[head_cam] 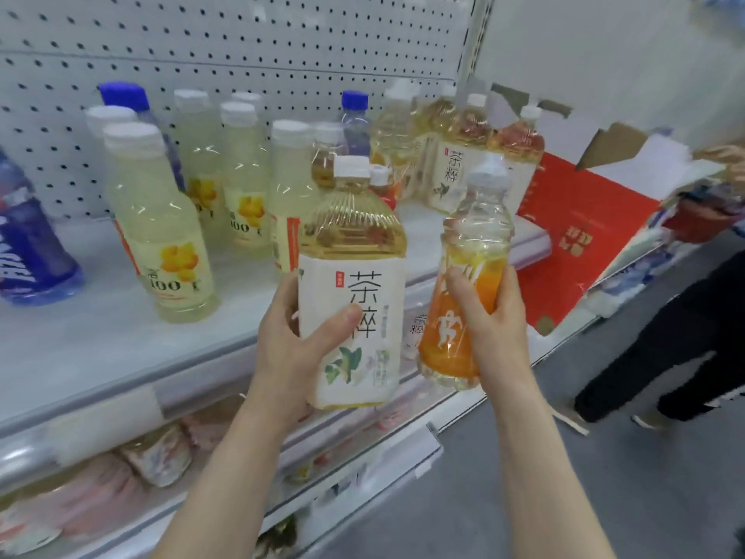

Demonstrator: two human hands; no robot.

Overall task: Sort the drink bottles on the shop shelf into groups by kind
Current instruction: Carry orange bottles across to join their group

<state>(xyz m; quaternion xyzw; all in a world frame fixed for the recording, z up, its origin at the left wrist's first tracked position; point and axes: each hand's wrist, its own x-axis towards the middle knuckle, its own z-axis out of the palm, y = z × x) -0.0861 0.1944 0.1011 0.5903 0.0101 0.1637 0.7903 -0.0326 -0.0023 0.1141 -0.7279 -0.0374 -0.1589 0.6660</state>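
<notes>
Head view: two bottles in my hands, one each. My left hand grips one tea bottle, which has a white label, amber liquid and a white cap. The thumb lies across the label and the fingers wrap round the far side. My right hand grips one orange bottle round its middle. This one has a clear top, an orange label and a pale cap. I hold both roughly upright, just beside each other with a thin gap, in front of the shelf edge.

On the shelf, left and middle, is a group of pale yellow bottles. I count six white caps, some half hidden. There are two blue-capped bottles, one at back left and one at back middle. One purple bottle leans at the far left edge. One small red-capped bottle stands behind my tea bottle. At back right stands a cluster of more tea bottles, at least three, too blurred for an exact count.

A white pegboard backs the shelf. One red carton stands at the shelf's right end. The lower shelf holds pinkish packets, which I cannot count. One other person in dark trousers stands at the right.
</notes>
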